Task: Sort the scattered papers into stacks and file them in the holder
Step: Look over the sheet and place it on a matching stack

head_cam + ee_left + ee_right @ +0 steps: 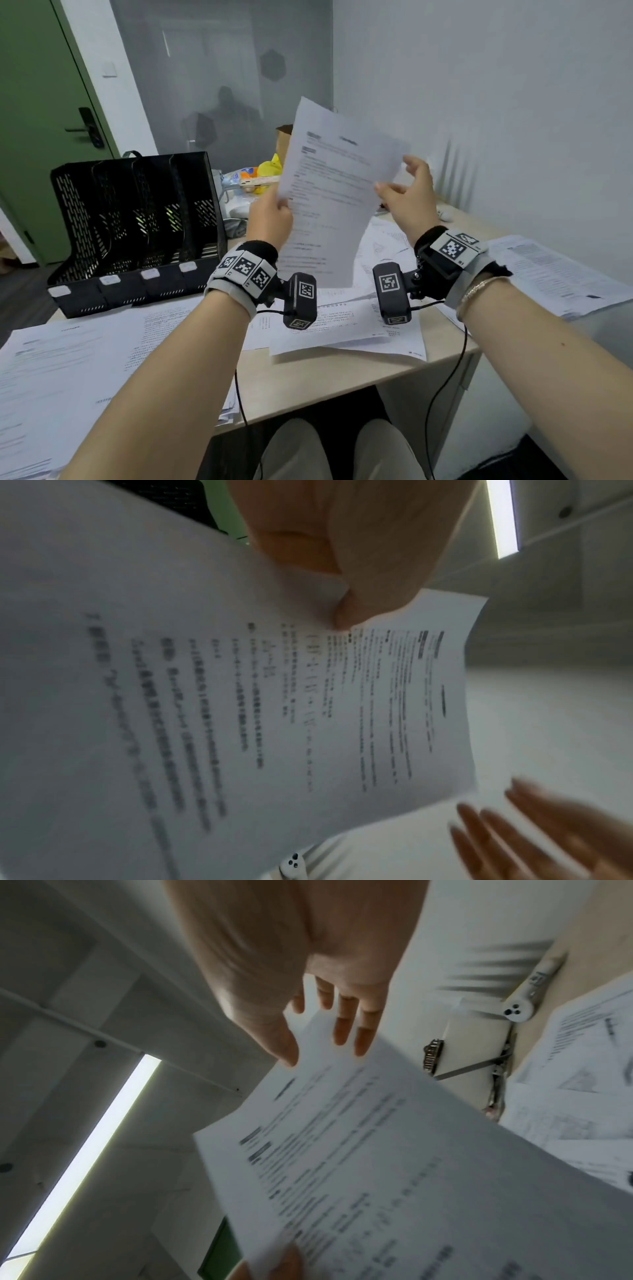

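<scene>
A printed white sheet (334, 192) is held upright above the desk. My left hand (270, 214) pinches its left edge between thumb and fingers; the left wrist view shows the thumb (346, 615) pressed on the sheet (240, 710). My right hand (407, 195) is at the sheet's right edge with fingers spread and loosely extended, not gripping; in the right wrist view its fingertips (363, 1045) reach just behind the sheet's (394, 1164) top edge. A black mesh file holder (137, 226) with several empty slots stands on the desk at the left. More printed papers (68, 370) lie scattered over the desk.
Papers (548, 270) also cover the desk's right end beside the white wall. Behind the held sheet lie a yellow toy (269, 168), packets and a cardboard box. A white pen-like object (527, 993) rests near the wall. A green door (37, 113) is at the left.
</scene>
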Tool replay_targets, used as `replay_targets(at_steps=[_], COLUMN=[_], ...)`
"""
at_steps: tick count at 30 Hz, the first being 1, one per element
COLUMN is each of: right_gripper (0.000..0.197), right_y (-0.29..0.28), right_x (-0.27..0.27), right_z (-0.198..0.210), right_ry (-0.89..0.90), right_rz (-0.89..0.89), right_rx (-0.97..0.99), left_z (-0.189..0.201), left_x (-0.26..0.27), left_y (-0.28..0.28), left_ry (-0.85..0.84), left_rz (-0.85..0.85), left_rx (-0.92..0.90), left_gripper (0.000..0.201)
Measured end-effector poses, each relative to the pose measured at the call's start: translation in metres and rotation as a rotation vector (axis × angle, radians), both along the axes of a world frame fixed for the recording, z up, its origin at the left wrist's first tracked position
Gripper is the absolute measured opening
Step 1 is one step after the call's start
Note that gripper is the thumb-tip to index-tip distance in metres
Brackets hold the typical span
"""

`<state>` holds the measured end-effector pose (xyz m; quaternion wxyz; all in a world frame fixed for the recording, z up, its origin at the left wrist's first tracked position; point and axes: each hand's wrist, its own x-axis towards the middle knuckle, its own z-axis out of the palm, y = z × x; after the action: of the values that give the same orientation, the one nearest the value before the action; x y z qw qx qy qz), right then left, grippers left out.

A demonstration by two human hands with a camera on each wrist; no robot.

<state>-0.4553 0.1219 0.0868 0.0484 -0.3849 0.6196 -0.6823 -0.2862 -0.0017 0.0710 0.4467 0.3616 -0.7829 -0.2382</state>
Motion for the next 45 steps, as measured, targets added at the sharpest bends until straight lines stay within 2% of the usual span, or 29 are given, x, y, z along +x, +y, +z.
replay_targets(at_steps=[3, 6, 7, 9, 12, 15, 20, 22, 29, 35, 42, 45], right_gripper=[0.068, 0.073, 0.070, 0.048, 0.029, 0.032, 0.037, 0.037, 0.035, 0.036, 0.035, 0.036], right_y=[0.003, 0.003, 0.003, 0.006, 0.010, 0.006, 0.000, -0.002, -0.008, -0.018, -0.041, -0.055], right_x=[-0.006, -0.009, -0.009, -0.005, 0.001, 0.000, -0.004, -0.005, -0.009, 0.015, 0.059, 0.080], right_z=[-0.021, -0.040, -0.044, -0.047, -0.051, -0.063, -0.081, -0.088, -0.108, -0.104, -0.100, -0.102], right_ry=[-0.045, -0.172, -0.217, -0.252, -0.266, -0.276, -0.295, -0.318, -0.343, -0.316, -0.228, -0.247], right_rz=[0.005, 0.141, 0.207, 0.321, 0.357, 0.277, 0.163, 0.153, 0.111, 0.164, 0.328, 0.426], right_rx=[0.195, 0.416, 0.477, 0.558, 0.558, 0.533, 0.501, 0.507, 0.537, 0.529, 0.567, 0.584], left_z=[0.000, -0.002, -0.004, -0.006, -0.010, -0.015, -0.030, -0.044, -0.067, -0.067, -0.058, -0.061], left_x=[0.005, 0.007, 0.007, 0.007, 0.007, 0.000, -0.022, -0.031, -0.026, 0.005, 0.076, 0.105], left_y=[0.002, 0.005, 0.006, 0.006, 0.005, 0.008, 0.035, 0.044, 0.046, 0.031, 0.009, -0.001], left_ry=[0.080, 0.100, 0.105, 0.108, 0.112, 0.077, -0.057, -0.080, -0.159, -0.116, -0.011, 0.017], left_rz=[0.039, 0.049, 0.045, 0.049, 0.068, 0.007, -0.223, -0.234, -0.167, -0.109, 0.129, 0.232], left_rx=[0.047, 0.075, 0.079, 0.089, 0.104, 0.077, 0.027, 0.023, 0.062, 0.246, 0.255, 0.295], left_gripper=[0.028, 0.017, 0.013, 0.009, 0.010, 0.024, 0.042, 0.047, 0.049, 0.054, 0.027, 0.024])
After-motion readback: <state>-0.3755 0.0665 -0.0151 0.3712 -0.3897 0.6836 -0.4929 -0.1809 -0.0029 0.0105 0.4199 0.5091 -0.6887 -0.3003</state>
